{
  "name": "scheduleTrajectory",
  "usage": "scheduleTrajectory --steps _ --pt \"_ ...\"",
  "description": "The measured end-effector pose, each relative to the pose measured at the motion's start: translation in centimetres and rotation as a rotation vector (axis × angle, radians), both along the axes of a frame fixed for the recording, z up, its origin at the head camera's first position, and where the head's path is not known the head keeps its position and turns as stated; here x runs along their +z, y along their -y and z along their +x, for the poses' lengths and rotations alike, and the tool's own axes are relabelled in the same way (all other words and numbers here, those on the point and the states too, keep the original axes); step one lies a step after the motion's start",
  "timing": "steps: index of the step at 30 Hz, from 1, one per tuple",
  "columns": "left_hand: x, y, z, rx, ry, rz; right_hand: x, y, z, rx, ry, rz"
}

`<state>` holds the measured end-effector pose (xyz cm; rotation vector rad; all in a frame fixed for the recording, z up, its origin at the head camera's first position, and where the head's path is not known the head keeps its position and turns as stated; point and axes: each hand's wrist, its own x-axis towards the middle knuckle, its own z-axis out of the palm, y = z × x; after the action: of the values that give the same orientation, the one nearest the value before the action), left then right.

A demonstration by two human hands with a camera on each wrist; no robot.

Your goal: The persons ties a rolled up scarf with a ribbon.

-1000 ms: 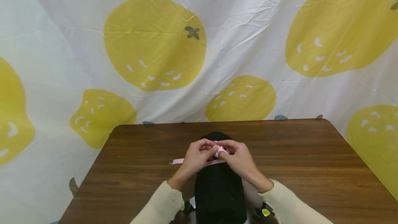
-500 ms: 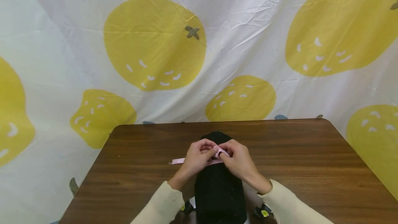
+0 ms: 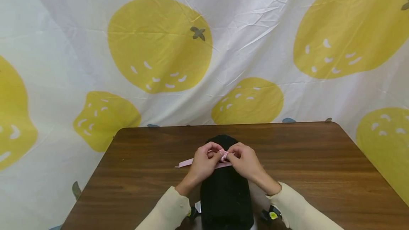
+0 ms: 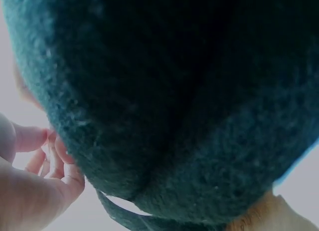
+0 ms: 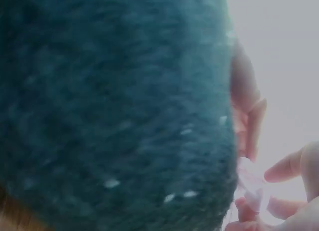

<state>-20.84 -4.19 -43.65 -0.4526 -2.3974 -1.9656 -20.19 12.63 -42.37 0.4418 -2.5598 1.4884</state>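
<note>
A pink ribbon [image 3: 223,156] is bunched into a small knot or loop over a long, dark, fuzzy padded form [image 3: 227,194]. From the left side my left hand [image 3: 203,159] pinches the bunched ribbon between thumb and fingers. My right hand [image 3: 247,162] pinches it from the right, fingertips close to the left ones. A flat band of the same ribbon crosses the form under both hands, and one tail sticks out to the left. In the right wrist view, pale ribbon [image 5: 253,183] shows at the right fingertips. The form blocks much of both wrist views.
The form lies lengthwise on a brown wooden table [image 3: 306,159]. A white tag [image 3: 198,207] shows by its left side. Behind the table's far edge hangs a white cloth [image 3: 243,38] printed with yellow fruit.
The right fingers have worked at the ribbon: an open loop seen half a second ago is now smaller and more bunched. The ribbon's left tail slants more. The form stays put.
</note>
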Motion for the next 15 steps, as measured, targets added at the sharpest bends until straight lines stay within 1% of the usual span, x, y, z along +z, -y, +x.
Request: scheduleTrajectory --steps 2,5,8,10,11,13,15 --pt "0.0 -0.1 0.0 0.005 0.001 -0.026 0.3 -0.3 -0.2 0.033 0.127 -0.057" --pt "0.0 -0.2 -0.1 0.005 -0.003 -0.054 0.6 -0.7 -0.4 0.103 0.298 -0.187" --pt "0.1 -0.1 0.0 -0.009 -0.011 -0.060 0.7 -1.0 -0.5 0.188 0.399 -0.310" --pt "0.1 0.0 -0.1 -0.022 -0.012 -0.058 0.7 -1.3 -0.6 0.251 0.436 -0.367" --pt "0.0 0.1 -0.1 -0.032 -0.011 -0.049 0.6 -1.4 -0.7 0.277 0.443 -0.376" --pt "0.0 0.3 -0.2 -0.052 -0.003 -0.028 0.3 -1.6 -0.9 0.325 0.431 -0.351" --pt "0.0 0.5 -0.2 -0.078 0.005 -0.005 0.1 -1.8 -1.0 0.363 0.385 -0.290"
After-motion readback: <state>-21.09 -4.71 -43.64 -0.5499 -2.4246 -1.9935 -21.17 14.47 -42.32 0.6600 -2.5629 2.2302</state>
